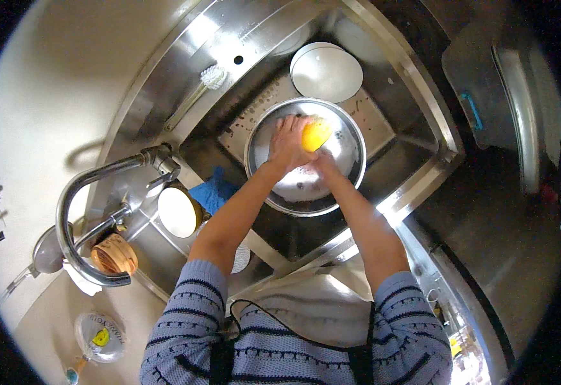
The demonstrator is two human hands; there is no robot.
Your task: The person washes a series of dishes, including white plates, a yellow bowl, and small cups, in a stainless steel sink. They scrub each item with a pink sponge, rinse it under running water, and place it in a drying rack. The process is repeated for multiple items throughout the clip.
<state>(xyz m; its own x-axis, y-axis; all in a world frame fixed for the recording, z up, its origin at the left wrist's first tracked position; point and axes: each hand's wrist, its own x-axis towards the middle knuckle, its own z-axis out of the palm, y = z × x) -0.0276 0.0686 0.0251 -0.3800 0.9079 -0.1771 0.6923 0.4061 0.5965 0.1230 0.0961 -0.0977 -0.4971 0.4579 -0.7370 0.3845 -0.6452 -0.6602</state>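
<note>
A round metal bowl (292, 201) with wet, shiny inner walls stands in the steel sink before me. Over the bowl, the fingers of my left hand (287, 142) reach along the left side of a yellow, sponge-like piece (317, 134). My right hand (325, 165) is lower down in the bowl, just under the yellow piece and close to my left wrist; its fingers are blurred and partly hidden. White bowls (328, 74), one overlapping another, rest in the sink beyond the metal bowl.
A curved faucet (73, 192) rises at the left. Beside it are a white-lined container (178, 212), a blue cloth (215, 190) and a wooden steamer-like basket (114, 254). A white-headed brush (213, 77) lies on the sink's back ledge.
</note>
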